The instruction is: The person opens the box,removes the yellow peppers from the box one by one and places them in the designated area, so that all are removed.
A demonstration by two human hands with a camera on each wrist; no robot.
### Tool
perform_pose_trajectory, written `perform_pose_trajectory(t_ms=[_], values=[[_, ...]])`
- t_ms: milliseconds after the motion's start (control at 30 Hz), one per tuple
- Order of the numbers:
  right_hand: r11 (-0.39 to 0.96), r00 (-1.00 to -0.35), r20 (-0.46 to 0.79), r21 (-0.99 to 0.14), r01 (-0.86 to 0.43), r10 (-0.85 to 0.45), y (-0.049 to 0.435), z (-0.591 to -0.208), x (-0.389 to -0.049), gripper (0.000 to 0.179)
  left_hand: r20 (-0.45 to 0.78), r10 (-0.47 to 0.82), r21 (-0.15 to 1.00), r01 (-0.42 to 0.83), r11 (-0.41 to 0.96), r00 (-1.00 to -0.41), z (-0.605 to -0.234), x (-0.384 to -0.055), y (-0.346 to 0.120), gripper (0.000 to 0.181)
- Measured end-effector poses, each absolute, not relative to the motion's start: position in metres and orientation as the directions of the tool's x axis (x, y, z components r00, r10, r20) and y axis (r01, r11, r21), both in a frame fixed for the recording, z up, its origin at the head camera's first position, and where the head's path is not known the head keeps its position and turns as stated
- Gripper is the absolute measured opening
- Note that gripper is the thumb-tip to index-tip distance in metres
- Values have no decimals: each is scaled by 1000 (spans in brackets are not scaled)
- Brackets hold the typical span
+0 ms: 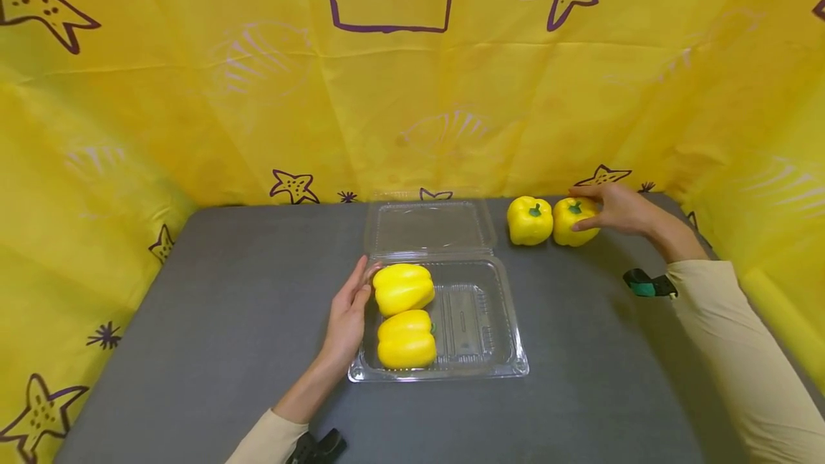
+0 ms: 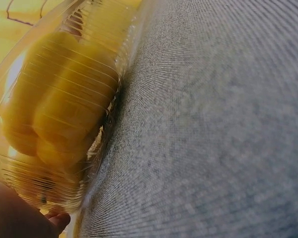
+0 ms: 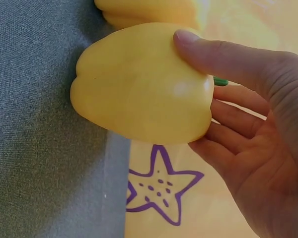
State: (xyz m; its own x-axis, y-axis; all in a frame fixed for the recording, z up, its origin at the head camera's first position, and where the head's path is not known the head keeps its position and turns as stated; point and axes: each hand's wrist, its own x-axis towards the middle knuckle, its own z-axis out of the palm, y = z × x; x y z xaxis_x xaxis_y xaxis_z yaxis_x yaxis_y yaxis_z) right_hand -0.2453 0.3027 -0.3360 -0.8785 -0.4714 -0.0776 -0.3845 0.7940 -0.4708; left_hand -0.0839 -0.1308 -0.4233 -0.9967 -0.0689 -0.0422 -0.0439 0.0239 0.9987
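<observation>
In the head view, a clear plastic clamshell container (image 1: 464, 371) lies opened flat, its lid (image 1: 428, 228) folded back. Two yellow bell peppers, a rear one (image 1: 402, 288) and a front one (image 1: 406, 340), lie on their sides in its left half. My left hand (image 1: 348, 317) holds the container's left edge; the left wrist view shows a pepper (image 2: 64, 99) through the ribbed wall. At the back right my right hand (image 1: 615, 210) grips an upright yellow bell pepper (image 3: 144, 84), thumb on one side and fingers on the other. Beside it stands another yellow bell pepper (image 1: 530, 220).
Everything rests on a grey table (image 1: 258, 285). A yellow cloth (image 1: 258, 113) printed with purple starfish hangs behind and along both sides, close to the table's back edge.
</observation>
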Motion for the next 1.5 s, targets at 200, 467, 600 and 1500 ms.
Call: perform_pose_trajectory(t_ms=[200, 467, 600, 1500], values=[[798, -879, -84, -468, -381, -469, 305, -335, -244, 73, -24, -71, 999, -26, 19, -997, -425, -84, -131, 54], [806, -886, -82, -460, -372, -455, 308, -334, -243, 72, -55, -73, 998, -58, 36, -996, -424, -85, -131, 54], [803, -884, -78, -459, -380, -462, 309, -334, -242, 72, -64, -66, 997, -67, 50, -996, -424, -85, -131, 54], [765, -874, 67, -454, -457, -482, 287, -311, -218, 70, -80, -67, 995, -83, 47, -994, -422, -85, -131, 54]])
